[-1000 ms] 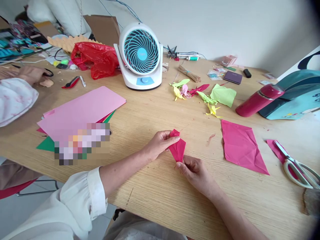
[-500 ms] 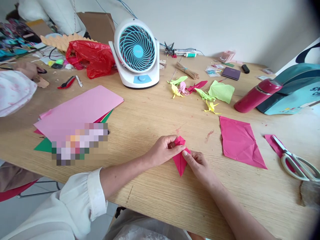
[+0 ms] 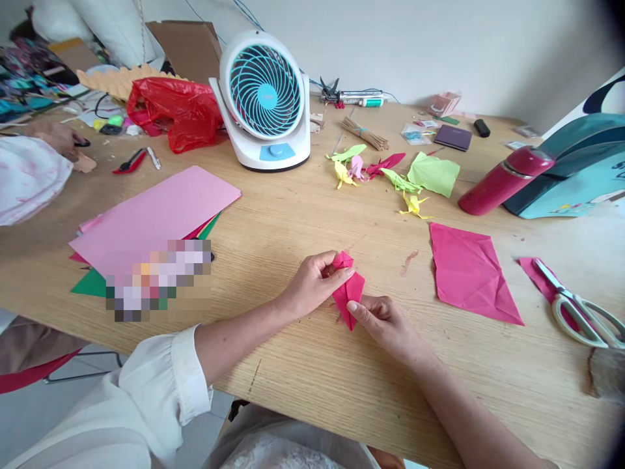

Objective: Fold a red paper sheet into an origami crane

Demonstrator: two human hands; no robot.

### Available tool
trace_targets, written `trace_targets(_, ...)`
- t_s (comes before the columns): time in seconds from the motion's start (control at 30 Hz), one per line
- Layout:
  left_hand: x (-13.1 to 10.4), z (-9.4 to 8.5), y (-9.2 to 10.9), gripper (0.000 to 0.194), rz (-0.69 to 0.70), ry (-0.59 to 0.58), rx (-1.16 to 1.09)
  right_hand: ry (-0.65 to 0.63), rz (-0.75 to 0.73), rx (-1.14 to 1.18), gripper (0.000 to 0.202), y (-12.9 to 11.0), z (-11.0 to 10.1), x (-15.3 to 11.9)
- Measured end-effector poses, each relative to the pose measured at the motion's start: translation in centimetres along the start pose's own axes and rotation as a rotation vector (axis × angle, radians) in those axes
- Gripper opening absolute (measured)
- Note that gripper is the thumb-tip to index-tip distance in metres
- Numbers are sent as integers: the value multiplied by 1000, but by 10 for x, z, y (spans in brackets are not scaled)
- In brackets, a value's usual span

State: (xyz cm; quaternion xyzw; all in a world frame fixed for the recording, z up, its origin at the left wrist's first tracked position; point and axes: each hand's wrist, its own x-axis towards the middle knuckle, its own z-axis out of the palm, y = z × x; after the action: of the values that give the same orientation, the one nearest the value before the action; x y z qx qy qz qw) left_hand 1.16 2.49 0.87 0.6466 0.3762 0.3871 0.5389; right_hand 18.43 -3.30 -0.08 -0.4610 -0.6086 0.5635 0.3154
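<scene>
A small folded piece of pink paper (image 3: 355, 286), kite-shaped with a pointed lower end, is held just above the table between both hands. My left hand (image 3: 317, 277) pinches its upper part, thumb on top and fingers behind. Lower down, my right hand (image 3: 385, 322) grips the right edge near the point, its thumb lying on the paper. To the right lies a creased pink sheet (image 3: 471, 273). Beyond my hands sit several folded paper figures, among them a yellow one (image 3: 413, 204) and a dark pink one (image 3: 385, 165).
White scissors (image 3: 581, 312) rest on a pink strip at the right. A red flask (image 3: 505, 181) leans by a teal bag (image 3: 576, 169). A fan (image 3: 266, 98) stands at the back. Pink sheets (image 3: 161, 208) are stacked at left, near another person's hand (image 3: 61, 140).
My left hand has moved slightly up and left with the top of the folded paper. My right hand has slid down toward the lower point, uncovering the right corner.
</scene>
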Motion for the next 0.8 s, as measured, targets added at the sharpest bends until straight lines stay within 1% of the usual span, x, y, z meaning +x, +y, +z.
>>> trace_targets(0.13,-4,5,1,31,-26,-41,-14,83,54,45,62,0,5,2)
trace_targets(0.2,-4,7,1,31,-46,-45,-45,94,61,61,61,0,7,2)
trace_targets(0.27,-3,7,-1,30,-71,-24,-98,76,69,68,59,2,6,2)
trace_targets(0.47,5,3,-5,35,-166,116,-260,19,47,34,48,7,2,-2)
trace_targets(0.57,7,2,-2,36,-184,124,-303,1,49,24,48,9,2,-3)
trace_targets(0.7,6,2,-2,34,-162,123,-327,-6,63,-22,54,10,2,-5)
trace_targets(0.8,6,1,-4,34,-156,102,-332,-9,69,-40,54,9,1,-5)
